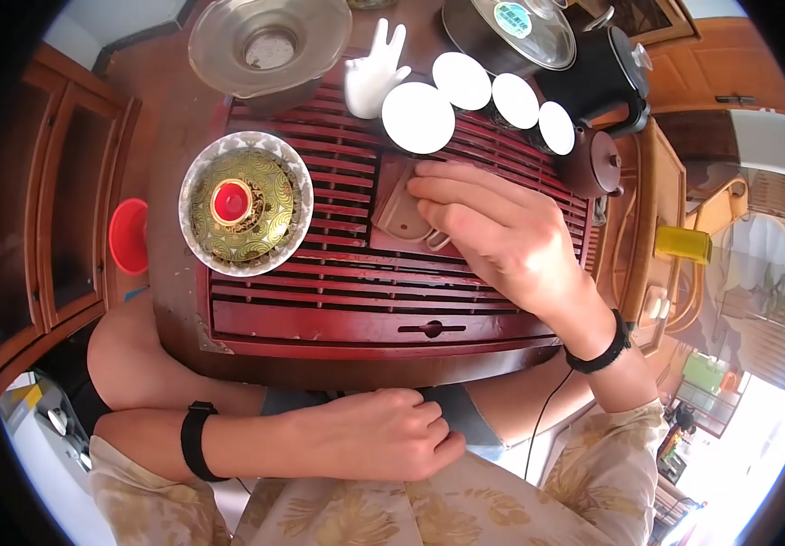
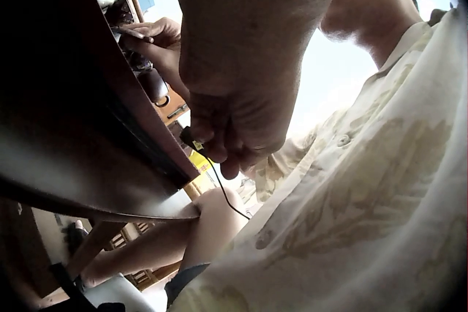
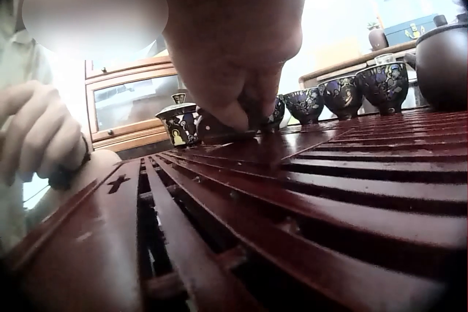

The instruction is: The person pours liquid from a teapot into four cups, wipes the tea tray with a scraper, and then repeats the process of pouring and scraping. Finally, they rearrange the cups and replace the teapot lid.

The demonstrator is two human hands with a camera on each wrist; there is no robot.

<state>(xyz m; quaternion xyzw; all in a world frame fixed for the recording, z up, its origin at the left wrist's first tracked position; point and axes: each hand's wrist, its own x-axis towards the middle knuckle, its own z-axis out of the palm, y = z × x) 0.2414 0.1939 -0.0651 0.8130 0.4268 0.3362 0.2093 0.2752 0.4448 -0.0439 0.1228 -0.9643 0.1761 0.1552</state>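
My right hand (image 1: 506, 227) reaches over the middle of the tea tray. Its fingers and thumb grip a small brown clay-coloured piece (image 1: 402, 217), with a small hole in its face and a loop at the near end; the hand hides the rest. Underneath it, a smooth reddish panel (image 1: 383, 241) is set into the slats. In the right wrist view, the brown piece (image 3: 219, 133) sits low over the tray (image 3: 241, 217), under the fingertips. Before my body, my left hand (image 1: 402, 432) hangs with loosely curled fingers and nothing in it.
A lidded patterned bowl (image 1: 270, 196) stands left on the tray. White-lined cups (image 1: 418, 118), a white hand figure (image 1: 374, 77) and a brown teapot (image 1: 593, 164) line the far side. Behind are a metal basin (image 1: 215, 45), a glass-lidded pot (image 1: 511, 45) and a black kettle (image 1: 597, 77).
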